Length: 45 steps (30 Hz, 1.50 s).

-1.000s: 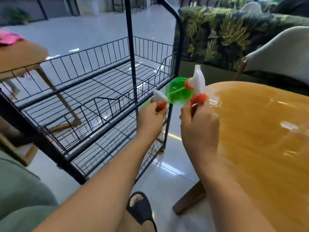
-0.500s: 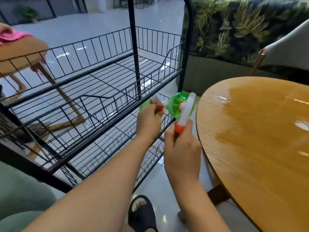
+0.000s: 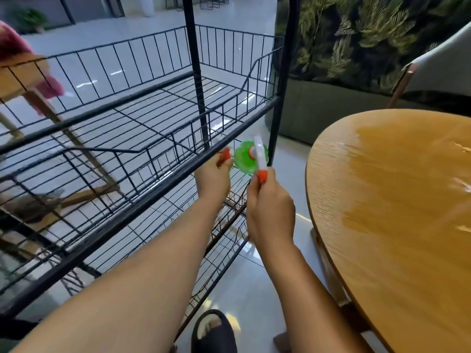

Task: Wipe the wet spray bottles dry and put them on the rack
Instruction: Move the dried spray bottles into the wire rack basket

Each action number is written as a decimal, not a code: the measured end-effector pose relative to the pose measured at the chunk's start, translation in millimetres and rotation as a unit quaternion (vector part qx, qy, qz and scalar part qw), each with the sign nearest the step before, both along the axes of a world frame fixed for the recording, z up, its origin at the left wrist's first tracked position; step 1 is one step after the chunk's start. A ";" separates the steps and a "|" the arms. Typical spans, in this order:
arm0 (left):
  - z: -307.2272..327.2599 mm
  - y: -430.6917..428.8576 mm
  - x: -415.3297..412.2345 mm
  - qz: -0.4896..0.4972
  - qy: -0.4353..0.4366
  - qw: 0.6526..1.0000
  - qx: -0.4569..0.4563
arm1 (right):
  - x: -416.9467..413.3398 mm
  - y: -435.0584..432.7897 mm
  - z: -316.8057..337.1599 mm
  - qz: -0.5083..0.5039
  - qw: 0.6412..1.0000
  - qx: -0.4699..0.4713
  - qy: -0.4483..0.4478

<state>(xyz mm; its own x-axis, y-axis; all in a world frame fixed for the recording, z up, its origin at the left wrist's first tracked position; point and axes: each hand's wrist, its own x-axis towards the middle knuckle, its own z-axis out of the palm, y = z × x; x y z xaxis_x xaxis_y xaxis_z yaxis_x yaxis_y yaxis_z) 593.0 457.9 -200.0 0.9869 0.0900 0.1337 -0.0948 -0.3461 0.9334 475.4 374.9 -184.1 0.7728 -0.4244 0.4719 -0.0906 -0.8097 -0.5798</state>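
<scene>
Two green spray bottles with white heads and orange collars are held in front of the black wire rack, near its front right post. My left hand grips one bottle; only its orange collar and a blurred white tip show above my fingers. My right hand grips the trigger head of the second spray bottle, whose round green body points away from me, just right of the other bottle. Both bottles hang at the height of the rack's middle front rail. No cloth is in either hand.
A round wooden table with a wet sheen fills the right side. A grey chair and a leaf-patterned sofa stand behind it. A wooden stool with a pink cloth shows through the rack. My sandalled foot is on the tiled floor.
Both hands have carried the bottles down and left, from beside the table's edge to the rack's front right corner. The right-hand bottle has turned so its white head points up.
</scene>
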 end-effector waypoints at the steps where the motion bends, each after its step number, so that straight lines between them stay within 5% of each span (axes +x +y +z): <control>1: -0.5 -1.7 4.2 0.003 0.006 1.000 -0.007 | 5.5 -1.3 -0.4 -0.003 1.000 -0.002 0.001; 12: -8.1 -8.9 46.1 0.018 0.053 0.994 -0.098 | 47.4 -22.0 -7.4 -0.008 0.996 -0.032 0.089; 19: -8.4 -4.9 42.4 -0.010 0.029 0.999 -0.009 | 63.4 -16.0 -17.6 0.002 0.993 -0.048 0.111; 30: -9.7 -4.2 31.8 -0.028 0.057 0.994 -0.094 | 56.7 -6.0 -26.5 0.023 0.992 0.058 0.109; 45: 31.7 15.8 -30.7 -0.003 0.093 0.996 0.005 | -23.0 9.5 2.0 0.058 0.989 0.085 0.106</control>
<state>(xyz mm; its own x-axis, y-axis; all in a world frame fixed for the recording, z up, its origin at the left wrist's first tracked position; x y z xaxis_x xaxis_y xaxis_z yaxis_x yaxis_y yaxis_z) 562.3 473.7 -168.3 0.9952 0.0841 -0.0510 0.0777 -0.3548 0.9317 452.4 384.4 -182.1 0.8949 -0.3866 0.2231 -0.1372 -0.7138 -0.6868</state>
